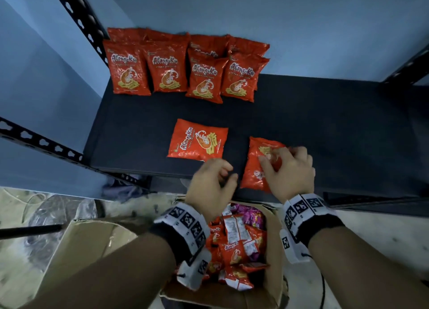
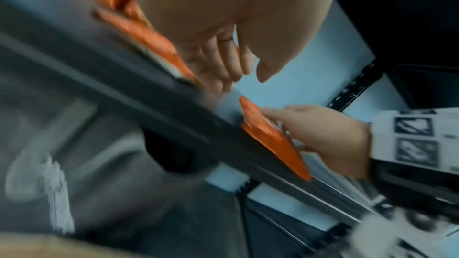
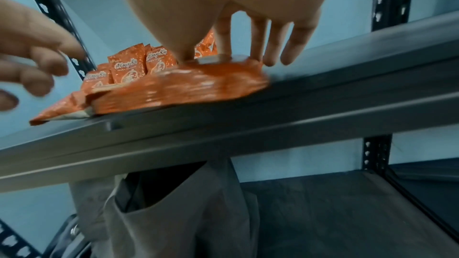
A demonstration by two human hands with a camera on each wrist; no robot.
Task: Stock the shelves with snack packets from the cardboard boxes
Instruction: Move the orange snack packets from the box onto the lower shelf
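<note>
The right hand pinches a packet lying flat at the front edge of the shelf, likely to stand it with the upright row behind, while the left hand hovers loosely curled, empty.

The right hand covers much of a blurred packet.

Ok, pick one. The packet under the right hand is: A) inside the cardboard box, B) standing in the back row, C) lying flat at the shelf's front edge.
C: the right hand touches a packet lying flat on the shelf by its front edge, apart from the upright row.
</note>
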